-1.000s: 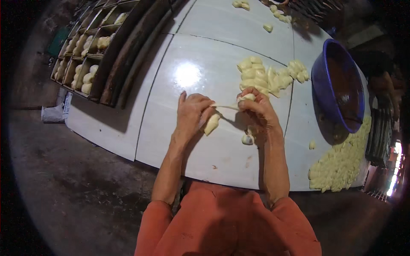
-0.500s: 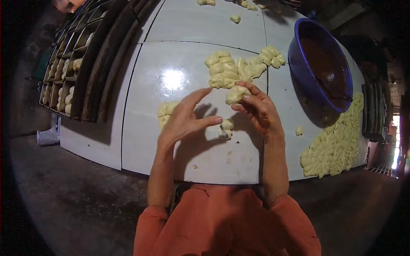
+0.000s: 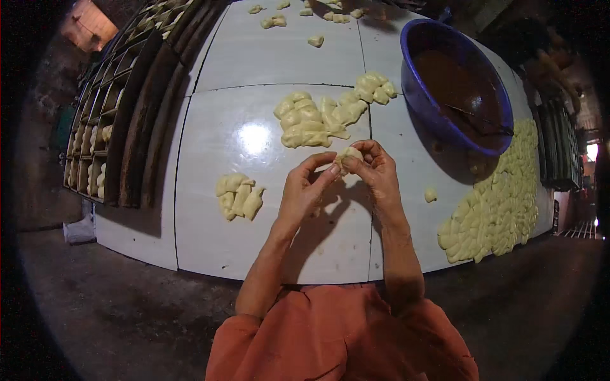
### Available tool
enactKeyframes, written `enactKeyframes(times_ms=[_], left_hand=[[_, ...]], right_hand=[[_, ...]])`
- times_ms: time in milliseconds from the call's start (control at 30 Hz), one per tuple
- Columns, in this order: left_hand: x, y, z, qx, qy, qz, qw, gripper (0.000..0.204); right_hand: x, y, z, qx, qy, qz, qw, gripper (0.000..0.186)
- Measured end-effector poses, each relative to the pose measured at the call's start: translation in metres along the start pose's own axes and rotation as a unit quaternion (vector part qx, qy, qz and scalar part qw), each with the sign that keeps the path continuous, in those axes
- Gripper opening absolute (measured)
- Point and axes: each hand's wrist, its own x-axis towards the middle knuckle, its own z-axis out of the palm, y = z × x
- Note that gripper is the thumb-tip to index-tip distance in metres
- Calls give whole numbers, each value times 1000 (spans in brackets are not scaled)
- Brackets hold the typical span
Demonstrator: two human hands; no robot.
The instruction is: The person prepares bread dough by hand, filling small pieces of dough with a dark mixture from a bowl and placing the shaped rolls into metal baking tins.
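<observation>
A small pale-yellow piece of dough [image 3: 347, 154] is pinched between the fingertips of both hands, held above the white tabletop. My left hand [image 3: 305, 188] closes thumb and fingers on its left side. My right hand [image 3: 377, 173] grips it from the right, with the thumb pressed on it. Just past my fingertips lies a cluster of soft dough pieces [image 3: 304, 122]. A smaller dough group [image 3: 239, 195] rests to the left of my left hand. Whatever lies on the table directly beneath my hands is mostly hidden by them.
A blue basin [image 3: 410, 89] of brown filling stands at the right, a utensil inside. Many dough pieces [image 3: 486, 219] cover the table's right side. One lone piece [image 3: 431, 194] sits nearer. Divided trays [image 3: 105, 117] with dough stand at left. Scattered bits [image 3: 273, 22] lie at the far end.
My left hand has gone from spread and apart to closing on the dough piece beside my right hand. The view has shifted, showing more of the far table and the left dough group.
</observation>
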Motion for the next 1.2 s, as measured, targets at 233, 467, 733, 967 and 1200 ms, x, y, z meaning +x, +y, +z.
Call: enactKeyframes(times_ms=[233, 467, 733, 967, 1200], left_hand=[[21, 3, 81, -27, -16, 298, 954, 69], [34, -28, 159, -165, -33, 294, 941, 73], [26, -17, 144, -46, -143, 50, 987, 100], [26, -12, 102, 3, -96, -12, 995, 54], [16, -11, 84, 13, -91, -39, 995, 41]], right_hand=[[-14, -7, -28, 171, 1, -35, 985, 31], [-27, -51, -57, 312, 74, -11, 947, 24], [12, -123, -159, -21, 174, -136, 975, 23], [110, -137, -227, -599, 31, -2, 800, 26], [129, -134, -228, -578, -87, 75, 808, 26]])
